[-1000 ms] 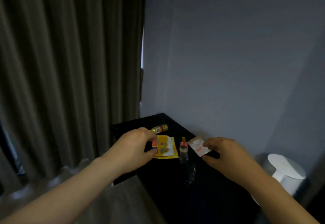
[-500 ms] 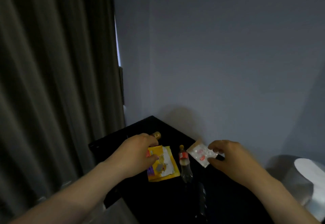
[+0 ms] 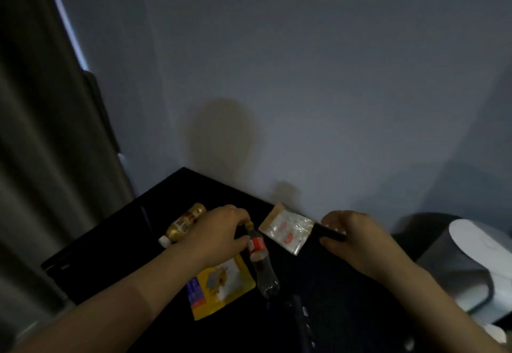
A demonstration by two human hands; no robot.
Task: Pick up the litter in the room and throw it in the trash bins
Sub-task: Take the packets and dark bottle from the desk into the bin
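Observation:
On a black table (image 3: pixel 116 244) stands a small cola bottle (image 3: pixel 261 266) with a red label. My left hand (image 3: pixel 219 235) curls its fingers and thumb round the bottle's neck, just below the cap. A clear plastic packet (image 3: pixel 286 230) with red marks and a tan strip lies tilted to the right of the bottle. My right hand (image 3: pixel 353 239) pinches its right edge between thumb and fingers. A yellow pouch (image 3: pixel 221 283) lies flat under my left wrist. Behind that hand, a gold bottle (image 3: pixel 184 223) lies on its side.
A grey bin with a white lid (image 3: pixel 471 258) stands at the right of the table. A dark curtain (image 3: pixel 50 144) hangs at the left and a plain wall is behind. Another dark, slim object (image 3: pixel 302 322) lies on the table near me.
My left hand left the yellow pouch and moved right onto the cola bottle's neck. My right hand still holds the clear packet. The view swung closer and to the right.

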